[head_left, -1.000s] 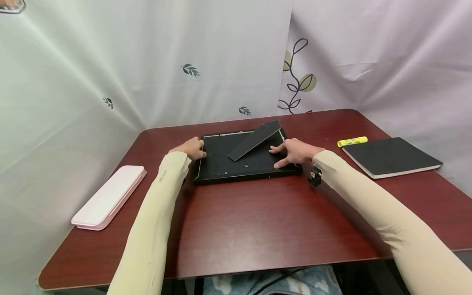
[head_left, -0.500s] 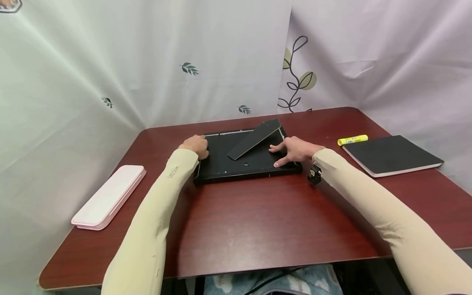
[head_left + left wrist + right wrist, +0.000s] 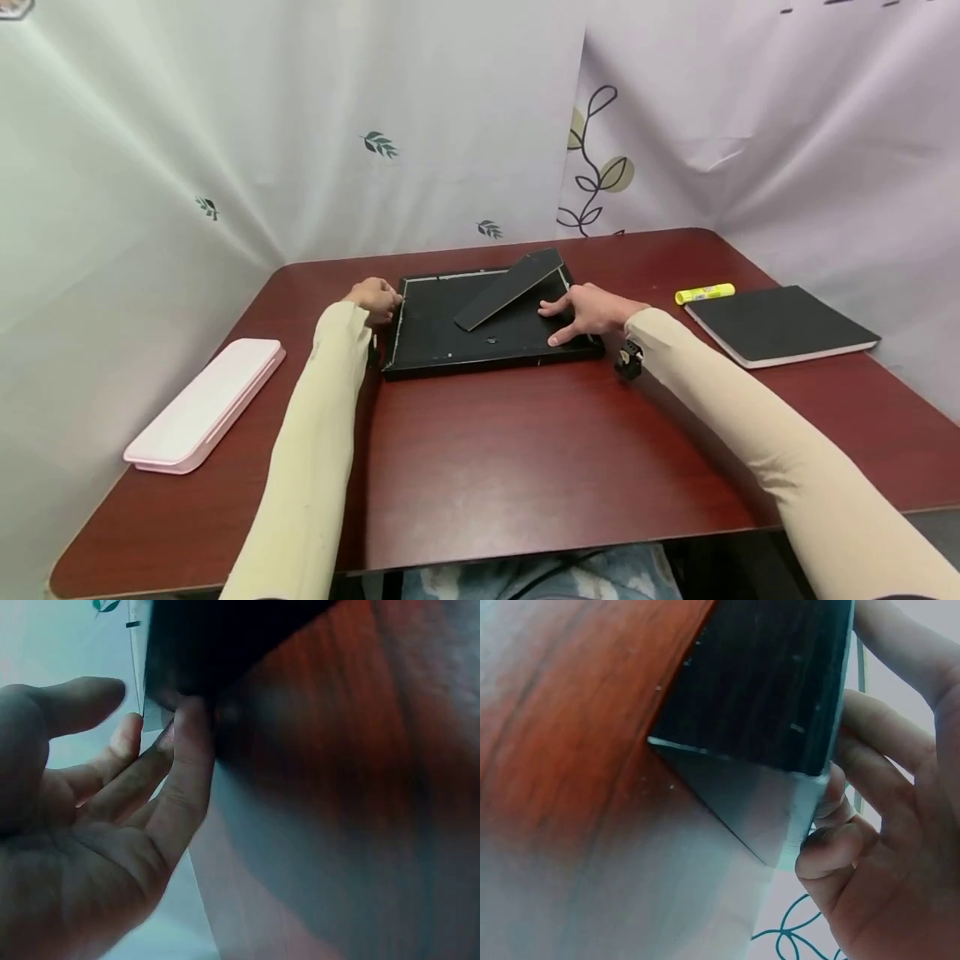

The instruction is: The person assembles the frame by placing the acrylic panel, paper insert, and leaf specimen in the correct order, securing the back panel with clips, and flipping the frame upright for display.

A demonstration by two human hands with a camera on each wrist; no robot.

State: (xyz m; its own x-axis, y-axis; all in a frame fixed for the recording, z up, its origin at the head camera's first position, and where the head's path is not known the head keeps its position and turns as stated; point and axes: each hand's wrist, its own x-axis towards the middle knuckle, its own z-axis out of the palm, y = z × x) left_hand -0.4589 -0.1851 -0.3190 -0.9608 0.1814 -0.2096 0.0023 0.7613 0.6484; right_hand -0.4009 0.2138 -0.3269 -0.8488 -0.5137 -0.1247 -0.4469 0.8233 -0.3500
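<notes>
A black picture frame [image 3: 435, 312] lies face down on the table, its backing board and angled stand leg [image 3: 513, 287] upward. My left hand [image 3: 372, 298] is at the frame's left edge. In the left wrist view its fingertips [image 3: 193, 724] touch the frame's dark side, while the thumb stands apart from them. My right hand [image 3: 594, 310] holds the right end of the frame. Its thumb and forefinger lie spread on the back. In the right wrist view other fingers bend at the corner of the frame [image 3: 757, 690].
A pink-white flat case [image 3: 206, 404] lies on the table's left side. To the right are a black notebook [image 3: 780, 325] and a yellow tube like a glue stick [image 3: 705, 293]. A pale curtain [image 3: 450, 125] hangs behind the dark red table [image 3: 555, 467].
My left hand has shifted left, from over the frame's left border to its outer edge. The right hand keeps its place on the frame. The head view has shifted slightly.
</notes>
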